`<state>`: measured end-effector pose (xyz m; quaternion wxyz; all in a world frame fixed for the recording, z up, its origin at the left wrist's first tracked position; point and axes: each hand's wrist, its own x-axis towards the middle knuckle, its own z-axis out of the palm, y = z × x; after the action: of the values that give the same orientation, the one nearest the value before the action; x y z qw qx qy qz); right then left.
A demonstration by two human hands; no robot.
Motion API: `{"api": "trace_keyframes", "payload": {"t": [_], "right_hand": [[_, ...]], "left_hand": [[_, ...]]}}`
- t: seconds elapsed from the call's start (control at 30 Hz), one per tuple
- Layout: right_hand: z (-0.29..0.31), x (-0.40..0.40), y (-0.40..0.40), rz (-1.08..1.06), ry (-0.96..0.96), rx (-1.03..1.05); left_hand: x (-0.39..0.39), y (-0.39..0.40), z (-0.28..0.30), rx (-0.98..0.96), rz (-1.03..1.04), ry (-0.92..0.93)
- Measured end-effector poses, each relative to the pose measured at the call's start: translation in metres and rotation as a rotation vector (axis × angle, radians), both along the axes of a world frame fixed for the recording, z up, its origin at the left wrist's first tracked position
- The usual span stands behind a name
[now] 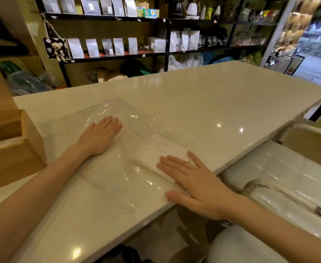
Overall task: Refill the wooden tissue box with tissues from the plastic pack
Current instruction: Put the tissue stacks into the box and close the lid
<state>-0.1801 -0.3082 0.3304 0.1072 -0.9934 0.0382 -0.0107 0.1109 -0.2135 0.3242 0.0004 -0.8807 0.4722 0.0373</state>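
Head cam, only view: clear plastic pack [117, 149] lying flat on the white counter [212, 103], mostly emptied and crinkly, long axis running diagonal from far-left to near-right. One short stack of tissues [155, 154] poking out at the near-right end, close to the counter edge.

Left hand [98, 137] flat on the far part of the pack, palm down, fingers straight, gripping nothing, just pinning the film. Right hand [195, 183] likewise splayed flat, fingertips [167, 159] resting on the tissue stack, thumb down on the film near the edge, no pinch closed on anything.

Key relation imo: stack sits right under the right fingertips, so right hand is way nearer; wooden tissue box [17, 149] is off to the left, just beside the left forearm, well apart from the stack. Tissues would have to travel leftward across the pack to reach it (box looks open w/ a white strip showing inside, hard to tell how full).

Count: 1 pack, 1 tissue stack, 1 wooden box, 2 hands. Also 1 white chair [281, 179] at right.
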Motion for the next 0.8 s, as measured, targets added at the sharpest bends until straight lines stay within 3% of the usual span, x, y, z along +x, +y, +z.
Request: {"api": "trace_keyframes", "payload": {"t": [0.13, 0.27, 0.33, 0.4, 0.47, 0.53, 0.7, 0.77, 0.8], "right_hand": [[-0.005, -0.021, 0.003, 0.013, -0.105, -0.009], [-0.023, -0.033, 0.0, 0.0, -0.344, -0.096], [-0.026, -0.035, 0.001, -0.016, -0.463, -0.114], [-0.025, -0.036, 0.001, -0.016, -0.524, -0.106], [-0.016, -0.036, -0.001, -0.048, -0.564, -0.036], [0.003, -0.036, 0.002, -0.13, -0.603, 0.179], [0.055, -0.021, -0.003, -0.342, -0.687, 1.032], [0.064, -0.005, -0.007, -0.356, -0.647, 1.243], [0.066, 0.005, -0.008, -0.345, -0.616, 1.336]], "left_hand": [[-0.01, 0.004, 0.007, 0.032, -0.032, -0.105], [-0.009, 0.005, 0.004, -0.042, -0.034, -0.094], [-0.007, 0.005, 0.002, -0.198, -0.019, -0.062], [-0.008, 0.008, 0.003, -0.476, -0.002, -0.04], [-0.014, 0.013, 0.004, -0.633, -0.034, -0.123], [-0.019, 0.017, 0.005, -0.672, -0.059, -0.206], [-0.022, 0.024, 0.011, -0.828, -0.005, -0.332], [-0.028, 0.024, 0.015, -0.917, 0.046, -0.185], [-0.033, 0.024, 0.021, -0.988, 0.075, 0.015]]}}
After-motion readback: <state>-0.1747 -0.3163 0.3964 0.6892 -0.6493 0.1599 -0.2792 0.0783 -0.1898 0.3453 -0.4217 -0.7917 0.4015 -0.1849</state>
